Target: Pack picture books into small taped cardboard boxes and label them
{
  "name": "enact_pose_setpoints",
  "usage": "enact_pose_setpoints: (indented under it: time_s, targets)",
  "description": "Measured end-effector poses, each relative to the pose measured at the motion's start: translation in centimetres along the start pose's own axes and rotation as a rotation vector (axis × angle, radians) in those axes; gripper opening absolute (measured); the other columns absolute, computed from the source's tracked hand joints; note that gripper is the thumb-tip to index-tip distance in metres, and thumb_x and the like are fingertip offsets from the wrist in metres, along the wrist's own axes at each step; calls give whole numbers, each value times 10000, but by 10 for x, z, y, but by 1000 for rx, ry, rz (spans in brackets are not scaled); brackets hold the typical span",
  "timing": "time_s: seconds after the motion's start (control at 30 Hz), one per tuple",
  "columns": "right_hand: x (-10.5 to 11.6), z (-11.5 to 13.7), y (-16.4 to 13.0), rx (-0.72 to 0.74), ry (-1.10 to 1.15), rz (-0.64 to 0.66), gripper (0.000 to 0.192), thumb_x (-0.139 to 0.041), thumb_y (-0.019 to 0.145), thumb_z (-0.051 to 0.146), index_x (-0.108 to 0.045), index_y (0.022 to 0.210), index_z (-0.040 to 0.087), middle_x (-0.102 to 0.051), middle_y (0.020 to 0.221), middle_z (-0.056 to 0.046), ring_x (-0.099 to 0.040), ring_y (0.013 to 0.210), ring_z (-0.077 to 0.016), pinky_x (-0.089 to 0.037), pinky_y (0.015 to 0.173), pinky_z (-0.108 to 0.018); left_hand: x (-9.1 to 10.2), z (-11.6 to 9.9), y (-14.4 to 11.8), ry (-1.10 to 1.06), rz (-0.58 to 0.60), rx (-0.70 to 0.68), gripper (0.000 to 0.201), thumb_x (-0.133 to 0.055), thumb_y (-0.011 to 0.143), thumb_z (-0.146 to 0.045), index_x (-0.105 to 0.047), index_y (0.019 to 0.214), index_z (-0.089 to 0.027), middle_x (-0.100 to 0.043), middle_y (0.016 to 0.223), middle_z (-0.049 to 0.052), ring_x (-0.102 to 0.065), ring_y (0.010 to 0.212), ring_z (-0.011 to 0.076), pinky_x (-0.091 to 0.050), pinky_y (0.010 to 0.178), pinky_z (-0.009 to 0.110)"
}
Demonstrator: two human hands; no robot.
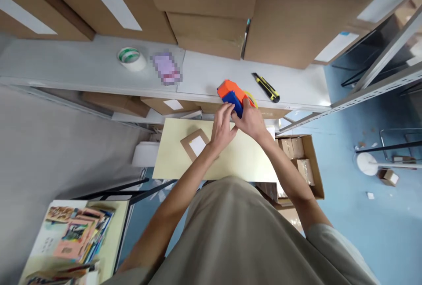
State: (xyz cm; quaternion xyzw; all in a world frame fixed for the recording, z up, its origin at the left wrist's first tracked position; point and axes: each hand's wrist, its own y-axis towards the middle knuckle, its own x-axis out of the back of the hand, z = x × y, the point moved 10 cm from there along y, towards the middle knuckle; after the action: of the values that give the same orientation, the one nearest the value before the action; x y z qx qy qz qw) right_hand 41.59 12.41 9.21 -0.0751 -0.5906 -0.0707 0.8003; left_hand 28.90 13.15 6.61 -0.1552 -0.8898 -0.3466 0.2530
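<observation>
An orange and blue tape dispenser (pixel 233 93) is held up at the front edge of the grey shelf, over the back of the pale yellow table. My right hand (pixel 252 120) is closed around its right side. A yellow ring (pixel 251 98) shows behind those fingers. My left hand (pixel 223 126) has its fingertips closed on the blue part, from the left. Below and left of the hands, a small flat brown carton (pixel 195 144) with a white label lies on the table, partly covered by my left forearm.
On the shelf (pixel 204 71) are a tape roll (pixel 131 59), a blurred purple item (pixel 166 68) and a yellow-black box cutter (pixel 265 87). Large cartons (pixel 207 34) stand behind. An open carton (pixel 314 166) of small boxes sits right of the table (pixel 244 162). Magazines (pixel 77 236) lie at lower left.
</observation>
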Motion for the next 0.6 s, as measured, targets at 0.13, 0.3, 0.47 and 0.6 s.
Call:
enact_pose_setpoints:
  time_s: [0.13, 0.3, 0.47, 0.6]
  targets:
    - [45, 27, 55, 111, -41, -109, 581, -351, 1178, 413, -512, 1534, -17, -813, 1140, -301, -790, 1063, -473, -605, 997, -568, 18, 10, 61, -45, -119, -12, 727, -688, 1053, -221, -434, 1734, -239, -530, 1697, 222, -505, 1693, 367, -396, 1461, 558]
    - [61, 51, 102, 98, -77, -53, 531, -420, 1156, 371, -539, 1512, -4, -817, 1258, -331, -791, 1219, -486, -536, 1175, -616, 17, 36, 95, -111, -134, 37, 878, -736, 977, -146, -336, 1757, -204, -428, 1758, 246, -408, 1751, 397, -332, 1480, 576]
    - [50, 62, 121, 83, -92, 18, 529, -456, 1136, 334, -557, 1523, -11, -809, 1339, -354, -781, 1298, -503, -505, 1212, -614, 10, 58, 93, -120, -116, 81, 942, -739, 942, -86, -306, 1774, -171, -391, 1761, 271, -423, 1745, 410, -387, 1455, 556]
    - [26, 57, 132, 77, -112, 65, 537, -454, 1124, 336, -565, 1512, -17, -818, 1307, -358, -788, 1277, -510, -483, 1230, -610, -3, 75, 87, -134, -65, 131, 915, -750, 957, -120, -334, 1772, -165, -414, 1750, 265, -457, 1728, 407, -431, 1433, 547]
